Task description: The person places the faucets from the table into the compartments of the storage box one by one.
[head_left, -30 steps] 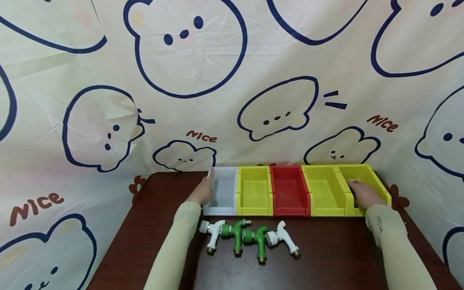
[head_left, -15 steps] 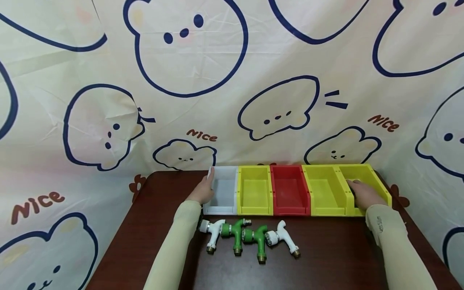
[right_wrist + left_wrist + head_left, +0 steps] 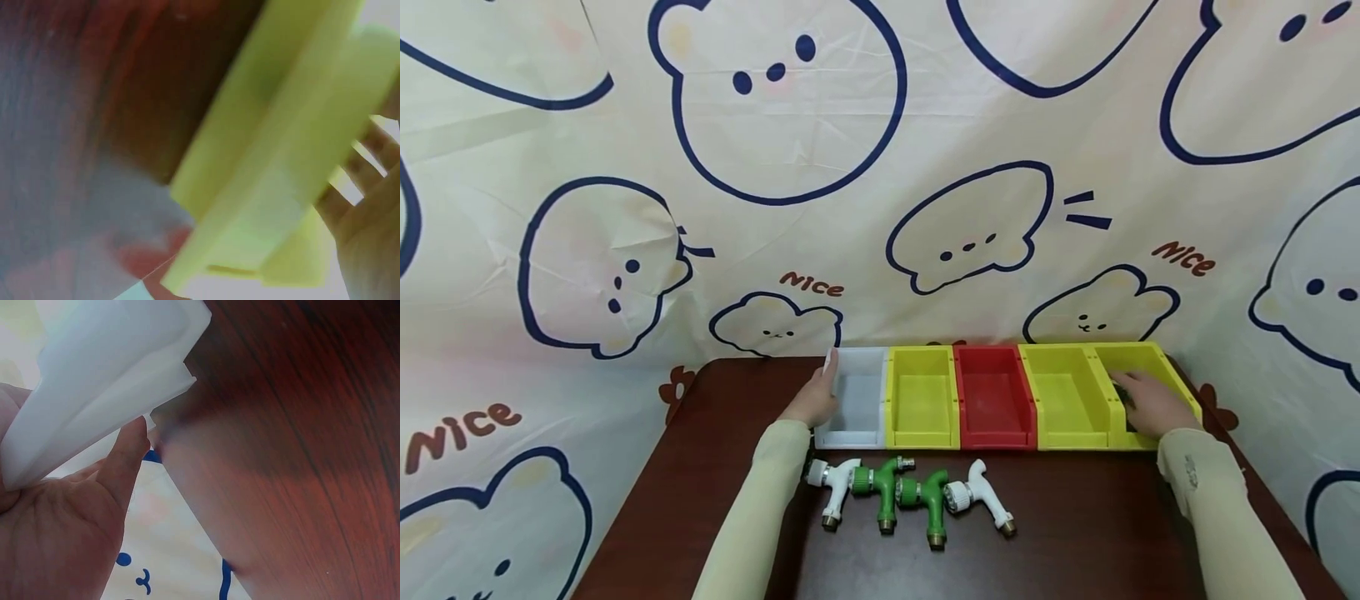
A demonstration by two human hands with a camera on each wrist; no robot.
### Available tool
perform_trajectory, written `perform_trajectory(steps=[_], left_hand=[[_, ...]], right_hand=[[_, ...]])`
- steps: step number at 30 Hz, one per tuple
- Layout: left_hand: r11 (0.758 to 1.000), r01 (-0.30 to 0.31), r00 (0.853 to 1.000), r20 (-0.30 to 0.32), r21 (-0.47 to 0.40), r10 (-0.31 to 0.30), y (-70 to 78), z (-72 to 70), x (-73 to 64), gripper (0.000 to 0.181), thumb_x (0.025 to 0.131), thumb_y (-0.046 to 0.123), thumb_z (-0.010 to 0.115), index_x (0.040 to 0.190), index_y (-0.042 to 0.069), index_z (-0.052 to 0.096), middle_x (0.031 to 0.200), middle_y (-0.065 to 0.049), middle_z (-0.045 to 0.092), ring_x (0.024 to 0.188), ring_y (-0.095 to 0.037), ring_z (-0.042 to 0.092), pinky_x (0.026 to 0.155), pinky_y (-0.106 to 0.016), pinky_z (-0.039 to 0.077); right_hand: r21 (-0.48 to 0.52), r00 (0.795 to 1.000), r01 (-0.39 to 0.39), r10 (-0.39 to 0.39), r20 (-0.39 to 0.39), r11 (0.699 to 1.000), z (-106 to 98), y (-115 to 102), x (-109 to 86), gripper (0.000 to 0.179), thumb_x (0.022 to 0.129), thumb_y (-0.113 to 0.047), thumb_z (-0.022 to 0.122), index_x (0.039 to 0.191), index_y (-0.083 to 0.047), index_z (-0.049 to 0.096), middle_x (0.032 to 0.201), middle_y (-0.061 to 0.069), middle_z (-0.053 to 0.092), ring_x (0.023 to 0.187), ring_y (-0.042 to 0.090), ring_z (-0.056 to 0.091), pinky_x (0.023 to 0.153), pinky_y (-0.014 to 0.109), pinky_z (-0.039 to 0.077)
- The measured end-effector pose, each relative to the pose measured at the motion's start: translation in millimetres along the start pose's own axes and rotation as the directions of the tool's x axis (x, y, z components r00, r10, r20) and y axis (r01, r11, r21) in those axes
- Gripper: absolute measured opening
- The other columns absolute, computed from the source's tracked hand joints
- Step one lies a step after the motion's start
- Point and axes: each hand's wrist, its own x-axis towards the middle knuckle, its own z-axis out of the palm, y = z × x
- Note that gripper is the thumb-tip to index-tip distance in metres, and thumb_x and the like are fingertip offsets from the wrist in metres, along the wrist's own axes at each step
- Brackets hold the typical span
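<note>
In the head view, my left hand (image 3: pixel 812 402) grips the left wall of the white bin (image 3: pixel 861 439), one finger reaching up along the rim. The left wrist view shows the white wall (image 3: pixel 112 381) between parts of my left hand (image 3: pixel 69 519). My right hand (image 3: pixel 1153 406) reaches into the rightmost yellow bin (image 3: pixel 1182 385). Something dark and greenish (image 3: pixel 1122 392) shows beside its fingertips, too small to identify. In the blurred right wrist view, my right hand (image 3: pixel 369 206) is partly behind the yellow wall (image 3: pixel 250 169), its hold hidden.
Between these bins stand a yellow bin (image 3: pixel 922 439), a red bin (image 3: pixel 997 439) and another yellow bin (image 3: pixel 1067 439). In front lie a white tap (image 3: pixel 838 483), green taps (image 3: pixel 886 492) (image 3: pixel 934 500) and another white tap (image 3: pixel 985 492) on the dark wooden table (image 3: pixel 1075 533).
The head view has shifted slightly. My right hand has moved a little within the yellow bin, and a greenish patch now shows by its fingertips. My left hand stays on the white bin.
</note>
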Motion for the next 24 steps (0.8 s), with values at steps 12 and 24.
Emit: perform_trajectory(steps=[12,24], left_hand=[[1.000,-0.015,1.000,0.006,0.019,0.015,-1.2,-2.6,1.8,0.090,0.098,-0.006,0.046,0.168,0.021,-0.003,0.167,-0.027,0.022,0.111,-0.034,0.058,0.085,-0.044,0.046],[1.000,0.006,1.000,0.013,0.007,-0.007,-2.5,-0.4,2.6,0.089,0.099,-0.004,0.046,0.168,0.023,-0.003,0.168,-0.025,0.021,0.118,-0.034,0.057,0.088,-0.043,0.045]], right_hand=[[-0.024,0.962,0.131,-0.133,-0.238,0.991,-51.9,-92.5,-15.6,0.051,0.099,-0.009,0.064,0.149,-0.007,0.054,0.140,0.024,0.056,0.126,0.048,0.054,0.103,0.068,0.042],[-0.107,0.870,0.427,-0.440,-0.224,0.898,-19.5,-185.6,-33.5,0.055,0.085,-0.011,0.083,0.137,-0.020,0.068,0.127,0.006,0.068,0.113,0.027,0.066,0.095,0.050,0.056]])
